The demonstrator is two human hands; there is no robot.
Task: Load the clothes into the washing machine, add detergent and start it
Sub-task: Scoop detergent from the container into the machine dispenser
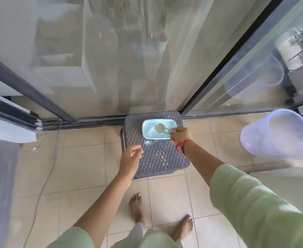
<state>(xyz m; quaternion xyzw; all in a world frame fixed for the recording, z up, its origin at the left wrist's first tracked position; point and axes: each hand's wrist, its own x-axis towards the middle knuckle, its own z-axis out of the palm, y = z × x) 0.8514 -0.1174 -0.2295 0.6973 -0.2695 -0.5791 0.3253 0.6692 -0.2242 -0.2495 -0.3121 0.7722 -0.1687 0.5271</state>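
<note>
- Over the light blue tub, the right hand has its fingers pinched on the handle of a scoop.
- The scoop's bowl sits inside the tub, heaped with pale powder; the tub holds white detergent powder.
- The tub rests on a grey woven stool, at its far edge.
- Left hand hovers at the stool's near-left edge, fingers loosely spread, holding nothing.
- A pale lilac bucket stands on the floor to the right; contents unclear.
- Washing machine: only a blurred grey edge at the left, if that.

Open tiled floor around stool; glass door behind
</note>
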